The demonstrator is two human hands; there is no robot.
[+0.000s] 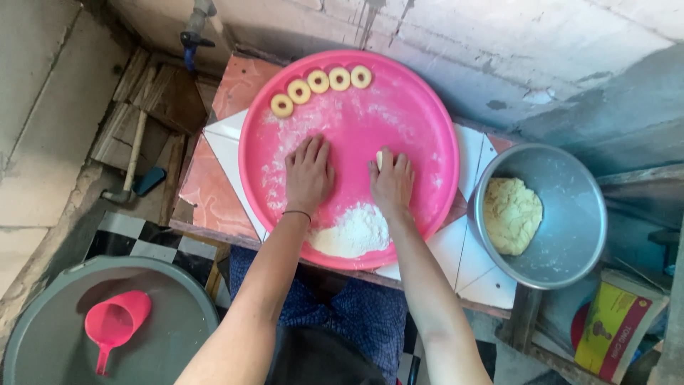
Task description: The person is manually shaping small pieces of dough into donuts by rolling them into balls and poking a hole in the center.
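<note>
Both my hands press palm-down on a round pink tray (420, 107) dusted with flour. My left hand (308, 173) lies flat on the tray with fingers spread, nothing visible under it. My right hand (391, 182) covers a small piece of pale dough (380, 158) that peeks out by the fingers. A heap of white flour (353, 232) sits at the tray's near edge, just below both hands. Several ring-shaped dough pieces (318, 81) lie in a curved row along the tray's far rim.
A metal bowl (570, 235) holding a lump of yellow dough (511, 214) stands to the right. The tray rests on a tiled low table (214, 185). At lower left is a grey lidded tub (171, 321) with a pink scoop (114, 324). A yellow package (616, 324) lies lower right.
</note>
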